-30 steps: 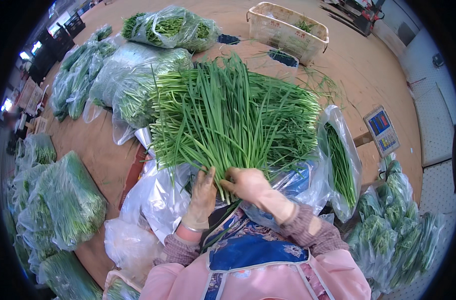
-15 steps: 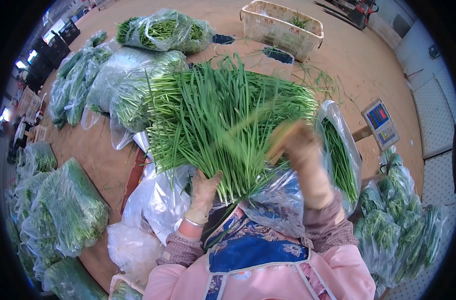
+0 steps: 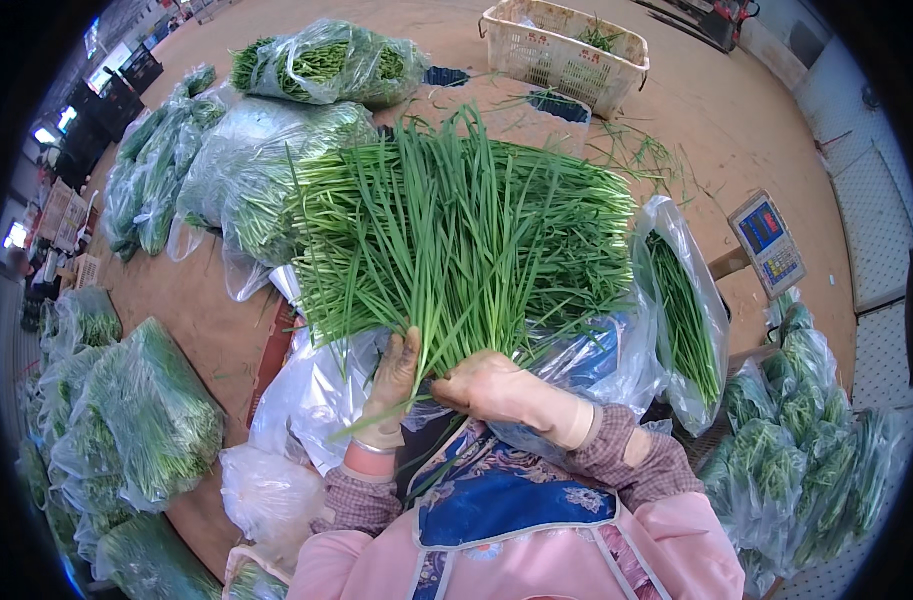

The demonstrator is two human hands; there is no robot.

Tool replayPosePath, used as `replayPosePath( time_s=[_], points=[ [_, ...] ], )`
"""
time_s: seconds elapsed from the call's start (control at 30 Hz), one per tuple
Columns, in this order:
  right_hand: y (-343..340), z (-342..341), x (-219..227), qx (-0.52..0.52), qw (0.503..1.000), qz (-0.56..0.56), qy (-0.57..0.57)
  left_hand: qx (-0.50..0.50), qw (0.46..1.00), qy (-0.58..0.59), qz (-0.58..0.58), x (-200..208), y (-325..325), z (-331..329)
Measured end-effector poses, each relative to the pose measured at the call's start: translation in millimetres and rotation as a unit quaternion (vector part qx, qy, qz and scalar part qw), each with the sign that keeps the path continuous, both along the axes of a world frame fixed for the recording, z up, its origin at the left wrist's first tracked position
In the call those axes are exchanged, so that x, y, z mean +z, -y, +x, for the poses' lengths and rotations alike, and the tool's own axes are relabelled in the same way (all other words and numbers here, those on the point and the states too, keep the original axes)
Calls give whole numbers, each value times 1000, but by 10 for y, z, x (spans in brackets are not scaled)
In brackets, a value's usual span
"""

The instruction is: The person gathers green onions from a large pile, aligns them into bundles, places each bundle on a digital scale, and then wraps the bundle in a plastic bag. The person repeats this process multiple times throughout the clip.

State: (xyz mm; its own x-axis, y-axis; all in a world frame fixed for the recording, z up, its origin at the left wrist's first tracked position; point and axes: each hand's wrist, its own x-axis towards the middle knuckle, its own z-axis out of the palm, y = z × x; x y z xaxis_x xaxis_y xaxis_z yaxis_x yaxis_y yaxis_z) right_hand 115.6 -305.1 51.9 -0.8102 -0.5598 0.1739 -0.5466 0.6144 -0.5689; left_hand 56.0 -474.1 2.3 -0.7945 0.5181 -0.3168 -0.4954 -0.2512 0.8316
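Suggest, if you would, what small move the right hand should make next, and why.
Perhaps the right hand should draw the stray leaf aside, since it juts sideways across the left hand near its wrist, while most of the green stalks beside it stretch away from the body.

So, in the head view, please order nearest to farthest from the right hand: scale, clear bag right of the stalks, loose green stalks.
1. Loose green stalks: at the right hand.
2. Clear bag: rightward.
3. Scale: beyond the bag, farther right.
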Motion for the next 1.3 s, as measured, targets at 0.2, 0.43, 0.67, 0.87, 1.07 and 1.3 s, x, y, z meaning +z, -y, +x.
replayPosePath(
  time_s=[0.2, 0.43, 0.67, 0.87, 1.07, 1.3],
  points=[
    [-334, 35, 448, -80, 973, -161, 144, 117, 973, -115, -164, -258, -156, 23],
    [-1080, -242, 863, -257, 754, -602, -53, 165, 970, -82, -159, -205, -206, 68],
    [-338, -161, -22, -350, 902, 15, 250, 208, 974, 28, 80, -106, -179, 140],
    [-151, 6, -96, -333, 935, -86, 87, 216, 975, -27, -54, -170, -117, 186],
    [73, 58, 103, -102, 993, -47, -37, 56, 742, -507, -434, -977, 46, 159],
    [56, 68, 491, 42, 974, -220, -25, 131, 941, -286, -124, -501, -310, 136]
  ],
)
